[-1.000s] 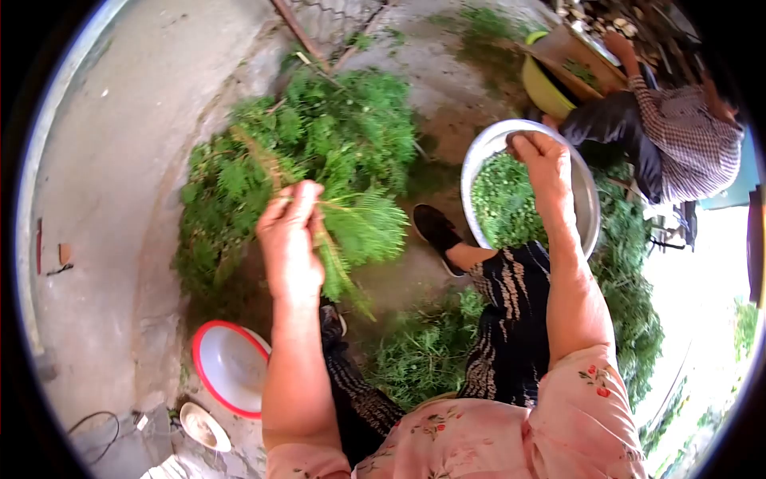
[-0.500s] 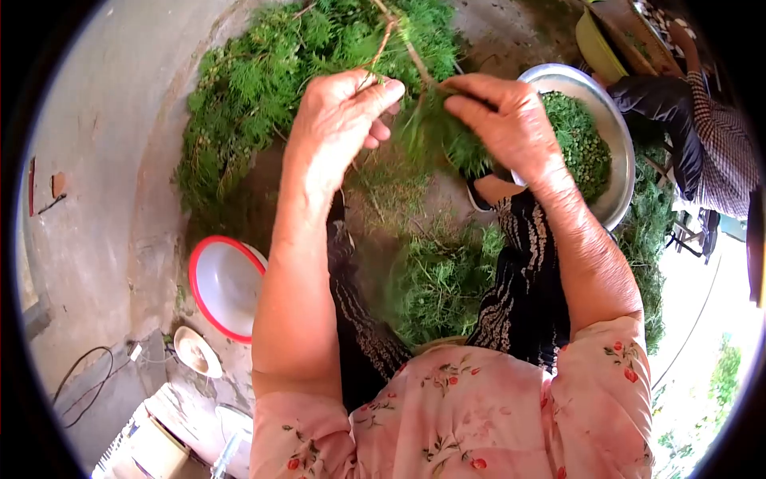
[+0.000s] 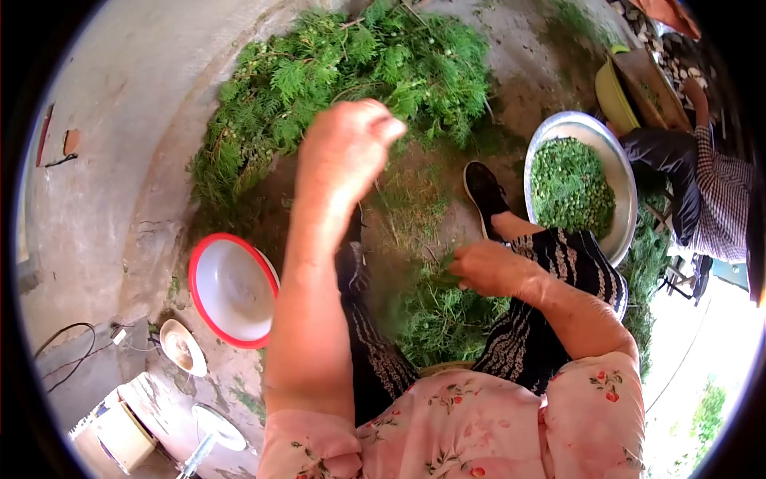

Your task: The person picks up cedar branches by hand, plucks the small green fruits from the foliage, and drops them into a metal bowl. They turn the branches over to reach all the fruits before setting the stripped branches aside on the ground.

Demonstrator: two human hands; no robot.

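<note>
My left hand [image 3: 347, 144] is raised in front of the big heap of leafy evergreen branches [image 3: 319, 76]. Its fingers are curled closed and blurred, and whatever they hold is hidden. Low between my knees, my right hand [image 3: 495, 269] is closed, with a blurred green evergreen sprig [image 3: 437, 278] at its fingertips. Just under it lies a pile of green sprigs [image 3: 447, 323]. To the right stands a metal basin [image 3: 625, 203] partly filled with small green cones and leaf bits [image 3: 570, 184].
A white basin with a red rim [image 3: 231, 291] sits at the left, near a small dish [image 3: 182, 347] and a cable [image 3: 76, 327]. At the far right another person in a checked sleeve [image 3: 718, 191] sits by a yellow-green container [image 3: 613, 100]. My shoe [image 3: 484, 195] rests beside the metal basin.
My hands have parted. The right hand moved down toward the pile between my knees; the left stayed up and moved slightly lower. The forked branch between them no longer shows. The view shifted.
</note>
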